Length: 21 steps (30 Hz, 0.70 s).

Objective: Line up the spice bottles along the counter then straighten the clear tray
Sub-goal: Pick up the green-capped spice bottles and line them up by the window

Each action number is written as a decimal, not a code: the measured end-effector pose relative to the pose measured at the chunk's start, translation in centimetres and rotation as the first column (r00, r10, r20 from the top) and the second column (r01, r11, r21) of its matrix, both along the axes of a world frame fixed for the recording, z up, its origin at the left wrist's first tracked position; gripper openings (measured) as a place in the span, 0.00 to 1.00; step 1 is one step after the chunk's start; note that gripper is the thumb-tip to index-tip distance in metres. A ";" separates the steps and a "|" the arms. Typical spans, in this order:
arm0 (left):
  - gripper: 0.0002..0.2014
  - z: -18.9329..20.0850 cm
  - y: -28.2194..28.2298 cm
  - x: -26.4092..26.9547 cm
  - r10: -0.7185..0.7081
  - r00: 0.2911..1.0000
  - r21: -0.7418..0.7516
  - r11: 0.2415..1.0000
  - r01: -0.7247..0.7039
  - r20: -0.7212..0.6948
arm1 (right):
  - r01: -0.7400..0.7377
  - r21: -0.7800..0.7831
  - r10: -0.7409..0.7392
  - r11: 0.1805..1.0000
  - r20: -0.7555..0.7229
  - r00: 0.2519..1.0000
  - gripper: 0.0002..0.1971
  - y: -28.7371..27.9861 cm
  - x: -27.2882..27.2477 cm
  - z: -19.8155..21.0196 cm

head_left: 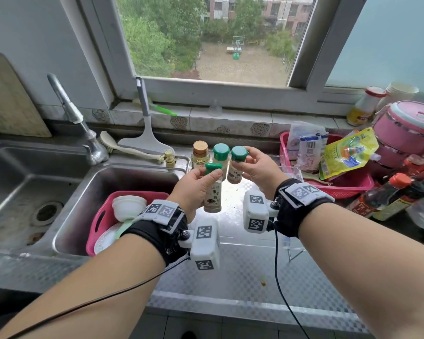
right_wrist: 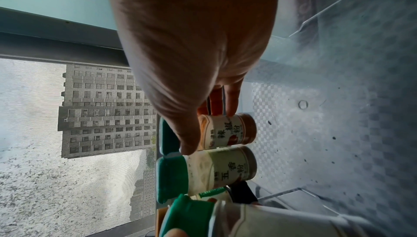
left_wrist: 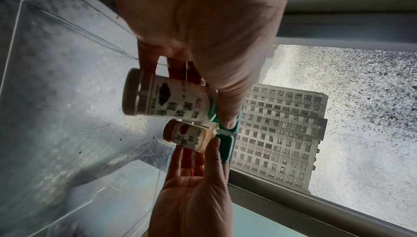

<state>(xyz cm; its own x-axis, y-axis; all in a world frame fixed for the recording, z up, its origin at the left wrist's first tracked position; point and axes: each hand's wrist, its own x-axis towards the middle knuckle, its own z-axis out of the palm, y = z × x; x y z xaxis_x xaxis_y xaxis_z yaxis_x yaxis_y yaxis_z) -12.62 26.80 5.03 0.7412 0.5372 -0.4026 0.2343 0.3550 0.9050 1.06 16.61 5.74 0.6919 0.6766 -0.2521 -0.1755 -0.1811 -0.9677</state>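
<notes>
My left hand [head_left: 210,171] grips a black-pepper bottle [head_left: 213,195] by its green cap and holds it upright above the counter. My right hand [head_left: 240,158] pinches the green cap of a chili-powder bottle [head_left: 234,176], lifted beside it. Between and behind them a third green-capped bottle [head_left: 220,152] stands upright, next to a gold-capped bottle [head_left: 200,152]. The clear tray [left_wrist: 22,44] lies under both held bottles; one rim [head_left: 294,170] shows by my right wrist. In the right wrist view the chili bottle [right_wrist: 225,130] sits close against the five-spice bottle [right_wrist: 222,167].
A double steel sink [head_left: 22,182] lies to the left, with a pink basin of dishes [head_left: 101,216] in it. A red basket [head_left: 348,189] of packets, sauce bottles [head_left: 389,194] and a pink pot [head_left: 406,128] crowd the right. A squeegee [head_left: 146,133] leans at the back.
</notes>
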 end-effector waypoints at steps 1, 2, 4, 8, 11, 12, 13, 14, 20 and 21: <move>0.16 0.0 0.0 -0.1 0.004 1.000 -0.004 1.000 -0.004 -0.003 | -0.002 -0.004 0.002 1.000 0.003 1.000 0.22 0.0 0.0 0.0; 0.17 0.0 -0.1 -0.1 0.008 1.000 -0.008 1.000 -0.008 -0.006 | -0.001 -0.006 0.001 1.000 0.002 1.000 0.23 0.0 0.1 -0.1; 0.20 0.0 -0.2 -0.2 0.011 1.000 -0.013 1.000 -0.011 -0.009 | -0.001 -0.006 0.001 1.000 0.000 1.000 0.22 0.0 0.1 -0.1; 0.20 0.1 -0.2 -0.4 0.011 1.000 -0.040 0.999 -0.011 0.001 | -0.006 0.002 0.006 1.000 -0.007 1.000 0.19 -0.1 0.2 -0.1; 0.20 0.1 -0.2 -0.4 0.023 1.000 -0.055 0.998 -0.023 0.004 | -0.003 -0.004 0.003 1.000 -0.008 1.000 0.21 0.0 0.2 -0.2; 0.20 0.1 -0.2 -0.4 0.026 1.000 -0.057 0.998 -0.026 0.005 | -0.001 -0.005 0.000 1.000 -0.009 1.000 0.21 0.1 0.2 -0.3; 0.20 0.1 -0.2 -0.4 0.029 1.000 -0.060 0.998 -0.029 0.005 | 0.001 -0.004 -0.001 1.000 -0.009 1.000 0.21 0.1 0.1 -0.3; 0.19 0.0 -0.2 -0.4 0.030 1.000 -0.064 0.998 -0.030 0.005 | 0.002 -0.004 -0.003 1.000 -0.009 1.000 0.21 0.1 0.1 -0.3; 0.13 -0.1 -0.1 -0.5 0.023 1.000 -0.087 0.996 -0.022 0.016 | 0.011 0.001 -0.011 1.000 -0.016 1.000 0.21 0.1 0.0 -0.1; 0.13 0.0 -0.1 -0.5 0.024 1.000 -0.087 0.996 -0.022 0.016 | 0.006 -0.002 -0.006 1.000 -0.012 1.000 0.21 0.1 0.0 -0.1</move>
